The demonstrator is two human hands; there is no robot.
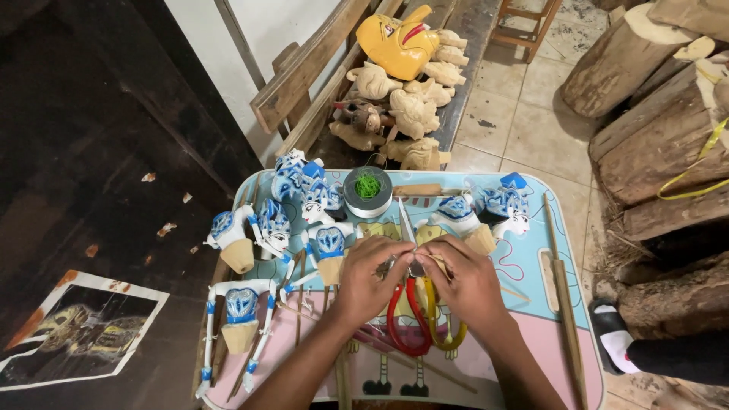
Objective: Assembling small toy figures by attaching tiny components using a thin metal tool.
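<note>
Hands (372, 277) (465, 281) together above red-handled scissors (408, 319) on tray (562, 357).

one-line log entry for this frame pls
left hand: pinching small item, unclear | right hand: same, fingertips meeting | below: red scissors | near: painted puppets, tape roll | surface: tray table

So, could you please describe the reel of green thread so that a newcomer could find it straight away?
Start at the small cartoon-printed table under both hands. At its far edge, just above the left hand, among the white and blue puppet heads, stands the reel of green thread. It is the only round grey spool, with bright green thread at its centre.
</note>
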